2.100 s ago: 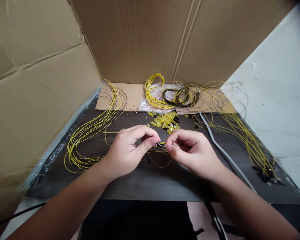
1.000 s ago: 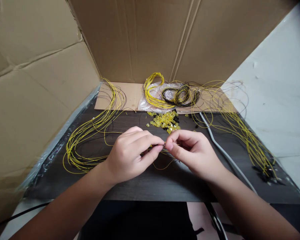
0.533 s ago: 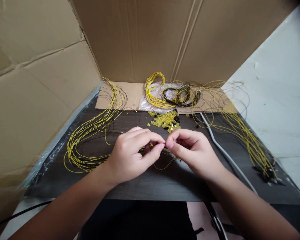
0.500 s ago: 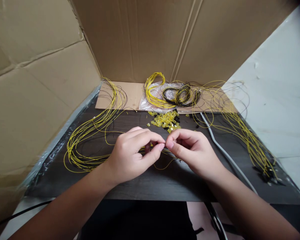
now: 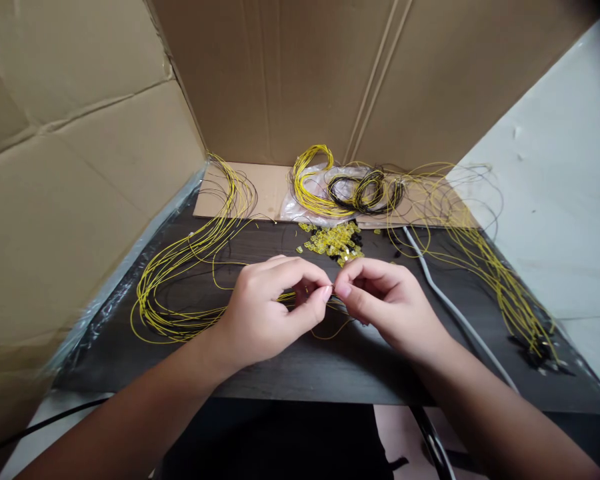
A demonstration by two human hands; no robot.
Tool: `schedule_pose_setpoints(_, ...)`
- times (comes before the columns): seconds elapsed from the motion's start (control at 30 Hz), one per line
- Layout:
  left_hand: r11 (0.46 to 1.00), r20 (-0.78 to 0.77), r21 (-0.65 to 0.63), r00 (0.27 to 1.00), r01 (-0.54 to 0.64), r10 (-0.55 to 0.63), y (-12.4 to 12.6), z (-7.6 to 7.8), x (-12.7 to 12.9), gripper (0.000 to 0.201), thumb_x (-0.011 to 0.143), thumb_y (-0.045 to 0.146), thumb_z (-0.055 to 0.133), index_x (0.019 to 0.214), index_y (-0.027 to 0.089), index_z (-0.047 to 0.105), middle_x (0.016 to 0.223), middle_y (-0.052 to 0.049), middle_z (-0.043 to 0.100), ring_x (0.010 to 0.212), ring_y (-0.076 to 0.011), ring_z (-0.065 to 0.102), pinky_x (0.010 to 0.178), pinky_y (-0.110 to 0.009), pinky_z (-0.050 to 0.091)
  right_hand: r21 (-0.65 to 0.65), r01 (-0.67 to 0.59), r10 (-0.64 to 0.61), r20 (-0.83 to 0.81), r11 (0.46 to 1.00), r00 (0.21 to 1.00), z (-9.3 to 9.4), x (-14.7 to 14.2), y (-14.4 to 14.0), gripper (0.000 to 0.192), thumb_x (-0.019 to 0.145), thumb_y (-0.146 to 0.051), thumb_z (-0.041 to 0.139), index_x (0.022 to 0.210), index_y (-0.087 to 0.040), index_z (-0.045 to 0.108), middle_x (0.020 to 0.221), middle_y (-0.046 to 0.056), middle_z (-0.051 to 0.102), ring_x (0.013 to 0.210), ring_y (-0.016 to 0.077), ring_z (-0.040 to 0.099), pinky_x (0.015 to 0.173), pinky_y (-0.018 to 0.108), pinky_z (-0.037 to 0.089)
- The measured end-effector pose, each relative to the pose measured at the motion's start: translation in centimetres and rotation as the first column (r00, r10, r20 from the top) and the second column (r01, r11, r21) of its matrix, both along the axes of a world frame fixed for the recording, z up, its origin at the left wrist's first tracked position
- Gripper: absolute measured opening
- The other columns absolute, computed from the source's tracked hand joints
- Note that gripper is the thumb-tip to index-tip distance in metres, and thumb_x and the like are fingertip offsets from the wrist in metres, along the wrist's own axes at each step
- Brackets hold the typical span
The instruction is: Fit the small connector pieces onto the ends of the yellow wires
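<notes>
My left hand [image 5: 275, 307] and my right hand [image 5: 385, 300] meet fingertip to fingertip above the middle of the dark table [image 5: 310, 373]. Each one is closed in a pinch of thumb and forefinger. What they pinch is a tiny dark thing, mostly covered by the fingers, and I cannot make out its kind. Beneath and behind my left hand runs a bundle of thin yellow and black wires [image 5: 165, 320], curving away to the left. Just beyond the fingertips lies a pile of small yellow clear pieces [image 5: 330, 239] mixed with black ones.
At the back, a coil of yellow wire [image 5: 303, 180] and a coil of black wire [image 5: 337, 193] rest on a plastic bag [image 5: 293, 208]. More yellow wires [image 5: 515, 293] with dark ends spread along the right. A grey cable [image 5: 445, 300] crosses the right side. Cardboard walls [image 5: 280, 80] stand behind and left.
The whole view has shifted very slightly. Both hands keep their pinch at nearly the same spot, with only a small movement of the fingertips.
</notes>
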State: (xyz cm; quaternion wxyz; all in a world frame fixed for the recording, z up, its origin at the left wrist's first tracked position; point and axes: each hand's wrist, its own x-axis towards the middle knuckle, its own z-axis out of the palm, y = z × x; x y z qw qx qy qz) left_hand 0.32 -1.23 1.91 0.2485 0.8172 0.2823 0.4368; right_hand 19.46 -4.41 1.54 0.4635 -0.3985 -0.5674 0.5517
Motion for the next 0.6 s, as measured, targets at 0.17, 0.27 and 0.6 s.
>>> schedule_pose_setpoints(0.17, 1.000, 0.001, -0.010, 1.000, -0.003, 0.003, 0.04, -0.14, -0.05, 0.008, 0.080, 0.007, 0.067, 0.082, 0.015, 0.069, 0.072, 0.003, 0.068, 0.064, -0.0057, 0.060, 0.066, -0.017, 0.049, 0.008, 0.007, -0.007, 0.022, 1.000, 1.000, 0.02, 0.01, 0.06, 0.014, 0.090, -0.025, 0.067, 0.081, -0.015, 0.064, 0.065, -0.004, 0.053, 0.052, 0.0033, 0.044, 0.049, 0.018, 0.035)
schedule_pose_setpoints(0.27, 1.000, 0.004, -0.002, 1.000, -0.006, 0.007, -0.03, -0.13, -0.04, 0.009, 0.081, 0.008, 0.067, 0.083, 0.016, 0.069, 0.072, 0.003, 0.068, 0.063, -0.0062, 0.060, 0.065, -0.018, 0.049, 0.010, 0.009, -0.009, 0.034, 1.000, 0.999, 0.08, -0.01, 0.06, 0.015, 0.089, -0.026, 0.067, 0.080, -0.015, 0.064, 0.064, -0.003, 0.053, 0.052, 0.0042, 0.044, 0.048, 0.018, 0.035)
schedule_pose_setpoints(0.6, 1.000, -0.013, 0.022, 1.000, -0.008, 0.008, 0.04, 0.02, -0.20, 0.007, 0.084, 0.011, 0.065, 0.086, 0.016, 0.069, 0.073, 0.001, 0.069, 0.064, -0.0074, 0.061, 0.063, -0.018, 0.049, -0.022, 0.000, 0.001, 0.029, 1.000, 1.000, 0.06, 0.08, -0.06, 0.019, 0.089, -0.030, 0.068, 0.079, -0.015, 0.062, 0.061, -0.003, 0.050, 0.050, 0.0049, 0.040, 0.046, 0.019, 0.032)
